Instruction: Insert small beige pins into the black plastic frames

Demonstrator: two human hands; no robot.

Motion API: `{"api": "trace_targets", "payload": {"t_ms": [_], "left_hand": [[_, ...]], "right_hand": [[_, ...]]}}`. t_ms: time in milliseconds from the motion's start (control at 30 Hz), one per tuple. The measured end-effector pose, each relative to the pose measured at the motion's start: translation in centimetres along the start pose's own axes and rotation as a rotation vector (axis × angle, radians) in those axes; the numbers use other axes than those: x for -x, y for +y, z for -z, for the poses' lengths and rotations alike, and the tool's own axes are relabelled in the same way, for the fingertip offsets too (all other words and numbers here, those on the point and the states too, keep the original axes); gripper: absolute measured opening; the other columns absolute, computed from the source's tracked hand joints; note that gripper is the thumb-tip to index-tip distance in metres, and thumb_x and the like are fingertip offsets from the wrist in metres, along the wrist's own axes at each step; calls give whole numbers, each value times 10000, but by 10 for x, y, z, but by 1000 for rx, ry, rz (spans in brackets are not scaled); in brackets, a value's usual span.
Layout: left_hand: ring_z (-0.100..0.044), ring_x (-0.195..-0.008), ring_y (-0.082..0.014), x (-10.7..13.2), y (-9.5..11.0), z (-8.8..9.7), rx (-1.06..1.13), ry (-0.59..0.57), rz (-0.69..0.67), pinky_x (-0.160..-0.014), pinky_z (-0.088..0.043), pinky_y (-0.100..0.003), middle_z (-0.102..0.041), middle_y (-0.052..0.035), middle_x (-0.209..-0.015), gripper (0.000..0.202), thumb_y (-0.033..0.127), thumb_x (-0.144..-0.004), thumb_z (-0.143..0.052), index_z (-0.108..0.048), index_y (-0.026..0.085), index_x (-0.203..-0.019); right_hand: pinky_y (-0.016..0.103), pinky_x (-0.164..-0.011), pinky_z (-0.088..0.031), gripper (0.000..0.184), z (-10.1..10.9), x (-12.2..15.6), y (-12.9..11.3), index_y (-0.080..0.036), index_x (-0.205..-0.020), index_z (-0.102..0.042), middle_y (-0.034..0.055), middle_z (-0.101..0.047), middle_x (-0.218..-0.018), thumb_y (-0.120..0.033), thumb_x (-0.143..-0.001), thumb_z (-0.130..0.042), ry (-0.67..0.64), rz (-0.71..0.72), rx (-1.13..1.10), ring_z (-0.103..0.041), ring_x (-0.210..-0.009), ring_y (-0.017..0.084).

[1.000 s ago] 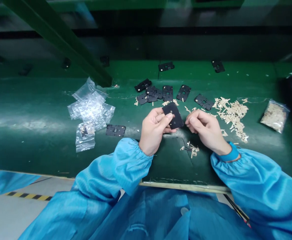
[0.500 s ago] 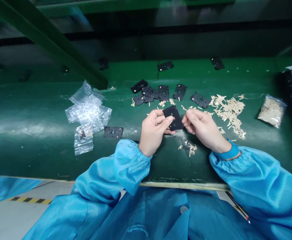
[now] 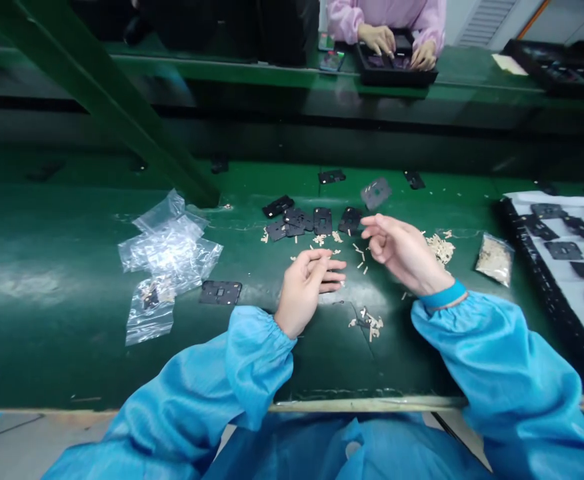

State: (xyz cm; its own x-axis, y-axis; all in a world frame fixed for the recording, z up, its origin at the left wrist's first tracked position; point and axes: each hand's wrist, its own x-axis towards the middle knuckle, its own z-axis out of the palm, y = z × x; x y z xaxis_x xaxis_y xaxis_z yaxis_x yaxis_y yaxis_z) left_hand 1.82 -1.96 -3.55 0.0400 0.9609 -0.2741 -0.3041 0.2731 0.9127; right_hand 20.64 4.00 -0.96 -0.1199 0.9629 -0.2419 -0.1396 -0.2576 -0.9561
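Looking forward and down, the head view shows the left hand half curled over the green table, its fingers loosely parted; whether thumb and forefinger pinch anything, I cannot tell. Well apart from it, the right hand is spread open, forefinger extended, the other fingers partly bent.

To the right, a small clear bag holds beige bits, and beyond it a tray holds black plates. At left, a zip bag with dark and pale pieces touches a heap of clear bags. On the far bench, a co-worker's hands are at a black box.

A blurred grey plate is just beyond the right hand's fingertips. More dark plates lie on the far side of the left hand, with pale strips beside the right.
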Motion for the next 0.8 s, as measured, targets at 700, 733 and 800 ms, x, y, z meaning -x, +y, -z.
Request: {"api": "trace_targets", "payload": {"t_ms": [700,733,800], "left_hand": [[-571,-1289,-374,-215,74,-30,-1490,-105,-480,-1116,-420,-560,-642,-195,-1361,499,306,-890,-636,-614,84,-1336],[-548,-1302,-393,-225,74,-33,-1591,-130,-493,-1108,-416,-556,-619,-215,-1382,532,338,-899,-618,-593,74,-1360],[-553,-1244,-406,-236,71,-35,-1734,-171,-518,-1056,-436,-525,-589,-231,-1391,568,438,-940,-537,-568,87,-1385]], "right_hand": [[235,-704,-481,167,6,-6,45,-178,-876,-655,-27,-653,-755,-329,-911,-714,-118,187,222,-623,-705,110],[229,-713,-476,178,6,-8,46,-179,-885,-659,-28,-659,-770,-342,-906,-729,-120,199,234,-629,-721,110],[216,-716,-463,189,8,-10,47,-183,-904,-666,-31,-668,-791,-356,-902,-743,-125,226,259,-630,-741,107]]}}
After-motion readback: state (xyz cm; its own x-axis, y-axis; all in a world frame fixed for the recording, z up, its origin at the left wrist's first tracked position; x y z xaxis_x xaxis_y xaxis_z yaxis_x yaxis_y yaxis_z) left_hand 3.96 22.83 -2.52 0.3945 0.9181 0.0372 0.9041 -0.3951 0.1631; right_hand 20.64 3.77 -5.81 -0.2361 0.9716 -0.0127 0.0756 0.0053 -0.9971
